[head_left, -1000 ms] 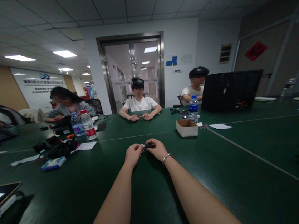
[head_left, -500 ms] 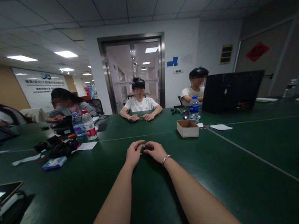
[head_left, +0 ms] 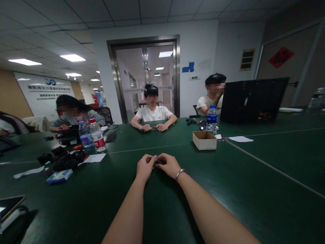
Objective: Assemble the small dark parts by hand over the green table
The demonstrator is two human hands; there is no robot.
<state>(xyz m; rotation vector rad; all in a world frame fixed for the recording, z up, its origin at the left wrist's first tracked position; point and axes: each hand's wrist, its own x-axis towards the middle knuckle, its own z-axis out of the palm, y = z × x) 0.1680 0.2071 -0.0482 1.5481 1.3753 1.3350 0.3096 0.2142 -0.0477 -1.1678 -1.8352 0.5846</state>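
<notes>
Probably light, stiff and a little slick, the small dark piece point(head_left: 161, 161) sits over the bench point(head_left: 167, 215), pinched in your right hand point(head_left: 169, 165); whether your left hand point(head_left: 145, 167) grips it too can't be told. Hold its ends.

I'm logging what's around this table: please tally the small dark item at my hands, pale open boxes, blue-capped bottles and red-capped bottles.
Small dark item in the right hand: 1
Pale open box: 1
Blue-capped bottles: 2
Red-capped bottle: 1
Total: 5
</notes>
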